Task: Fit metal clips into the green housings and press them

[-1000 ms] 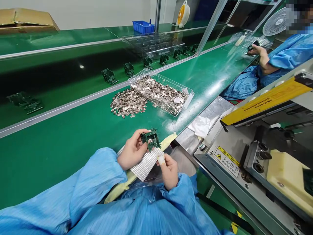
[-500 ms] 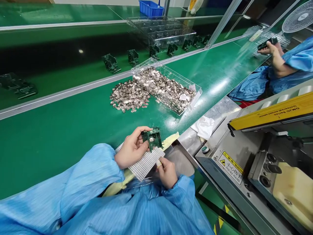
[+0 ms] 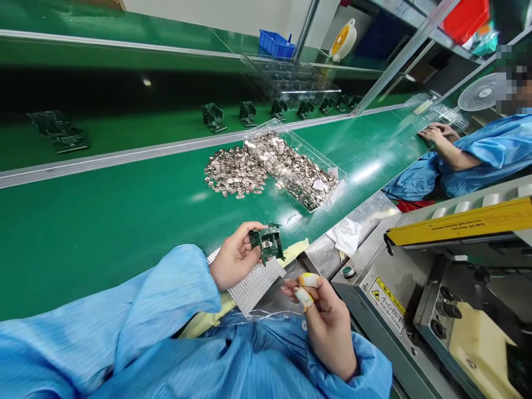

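My left hand [image 3: 235, 256] grips a small dark green plastic part [image 3: 267, 243] with a metal piece in it, held just above a silvery gridded sheet [image 3: 255, 284] at the table's near edge. My right hand [image 3: 325, 318] hovers to the right of the sheet, palm up, fingers loosely curled, with yellow-white cots on thumb and forefinger; whether anything sits between them I cannot make out. Farther out on the green table [image 3: 124, 216] lies a loose heap of small metal clips [image 3: 235, 172] beside a clear tray [image 3: 332, 188] full of the same clips.
A grey machine [image 3: 449, 288] with a yellow bar and a warning label stands close on my right. Several dark green parts [image 3: 214, 117] ride the conveyor belt beyond a metal rail. Another person in blue [image 3: 477, 155] works at the far right. A white cloth [image 3: 347, 233] lies by the machine.
My right hand has pulled back from the gridded sheet toward my body and turned palm up. My left hand still holds the green part. The view has swung slightly left.
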Available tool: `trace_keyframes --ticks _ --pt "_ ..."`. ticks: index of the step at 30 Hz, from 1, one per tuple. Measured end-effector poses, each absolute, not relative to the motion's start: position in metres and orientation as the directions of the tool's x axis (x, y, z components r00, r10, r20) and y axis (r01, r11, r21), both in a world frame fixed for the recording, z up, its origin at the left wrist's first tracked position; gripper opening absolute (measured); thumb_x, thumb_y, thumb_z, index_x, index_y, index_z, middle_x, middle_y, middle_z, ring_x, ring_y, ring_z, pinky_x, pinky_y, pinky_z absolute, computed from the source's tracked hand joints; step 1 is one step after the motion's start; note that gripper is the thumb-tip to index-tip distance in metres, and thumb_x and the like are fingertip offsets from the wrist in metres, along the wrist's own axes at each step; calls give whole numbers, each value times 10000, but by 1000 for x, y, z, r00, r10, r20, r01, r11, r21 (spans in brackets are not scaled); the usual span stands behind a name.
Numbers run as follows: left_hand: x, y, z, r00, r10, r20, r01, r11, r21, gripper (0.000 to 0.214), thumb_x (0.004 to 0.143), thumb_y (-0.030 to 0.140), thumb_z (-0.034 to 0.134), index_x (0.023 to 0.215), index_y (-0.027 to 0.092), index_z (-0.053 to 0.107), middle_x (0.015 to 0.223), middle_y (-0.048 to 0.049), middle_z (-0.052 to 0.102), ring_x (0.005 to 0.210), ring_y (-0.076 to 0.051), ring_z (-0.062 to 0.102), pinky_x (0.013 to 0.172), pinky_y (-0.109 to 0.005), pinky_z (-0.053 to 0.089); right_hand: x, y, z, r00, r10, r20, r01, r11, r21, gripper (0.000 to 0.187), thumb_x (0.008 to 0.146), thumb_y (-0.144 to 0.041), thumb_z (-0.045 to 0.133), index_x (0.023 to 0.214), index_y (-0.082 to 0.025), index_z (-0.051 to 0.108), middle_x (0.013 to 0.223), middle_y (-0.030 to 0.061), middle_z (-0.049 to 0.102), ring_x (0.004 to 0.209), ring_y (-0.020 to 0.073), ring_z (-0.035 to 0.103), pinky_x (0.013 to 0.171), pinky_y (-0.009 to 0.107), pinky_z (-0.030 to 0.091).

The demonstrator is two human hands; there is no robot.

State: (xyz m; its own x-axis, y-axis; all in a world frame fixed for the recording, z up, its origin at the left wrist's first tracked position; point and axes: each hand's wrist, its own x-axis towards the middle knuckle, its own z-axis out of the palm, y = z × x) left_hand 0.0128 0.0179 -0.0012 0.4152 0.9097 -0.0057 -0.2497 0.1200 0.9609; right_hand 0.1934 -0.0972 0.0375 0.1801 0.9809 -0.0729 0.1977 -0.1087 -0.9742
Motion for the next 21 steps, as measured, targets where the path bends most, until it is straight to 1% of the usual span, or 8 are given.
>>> trace_keyframes --ticks 2,3,5,7,10,13,17,21 --pt "13 16 -1 416 909 16 -274 109 955 384 901 318 600 1241 203 464 895 -34 619 683 -116 622 644 -230 533 188 -88 41 208 976 -57 131 -85 -988 116 885 -316 632 940 -234 694 850 55 734 687 193 698 666 310 596" --pt "13 15 -1 418 908 24 -281 104 954 370 908 314 588 1237 206 459 902 -36 617 696 -116 619 650 -230 533 184 -83 43 229 973 -35 128 -66 -990 91 857 -304 670 897 -233 710 812 45 722 672 185 682 639 292 583" --pt "13 13 -1 424 905 38 -282 92 955 346 919 300 570 1231 207 453 891 -31 615 712 -116 615 664 -227 528 178 -74 46 269 962 53 192 0 -981 40 803 -267 729 803 -228 721 790 33 684 710 179 647 637 270 550" --pt "13 10 0 429 902 55 -274 72 959 325 923 282 561 1222 208 455 878 -23 616 713 -112 610 672 -222 520 172 -67 48 291 941 174 300 83 -950 47 787 -229 738 755 -224 703 845 34 643 792 181 610 691 275 522" --pt "12 8 2 434 898 74 -272 52 961 311 929 270 549 1218 214 451 918 -27 619 733 -114 608 696 -227 518 165 -60 46 264 907 327 447 185 -875 55 822 -171 671 824 -226 672 977 47 610 922 198 582 851 344 488" --pt "13 7 4 418 907 58 -271 63 961 325 931 281 543 1230 215 435 923 -29 609 738 -123 605 716 -246 522 160 -56 43 202 884 422 570 244 -784 137 860 -128 577 935 -228 633 1099 74 589 1053 229 555 997 452 415" --pt "15 6 7 414 908 58 -291 71 954 340 925 302 558 1232 223 435 967 -40 602 761 -133 600 716 -254 525 152 -52 40 147 863 484 681 266 -682 238 864 -98 489 1041 -230 579 1174 103 560 1157 262 512 1046 525 373" --pt "14 3 7 459 884 91 -291 53 955 326 937 347 539 1227 221 459 1042 -73 625 780 -141 620 695 -242 519 146 -48 39 112 866 487 708 275 -650 297 815 -63 472 1047 -229 555 1240 113 533 1228 278 477 1050 533 378"
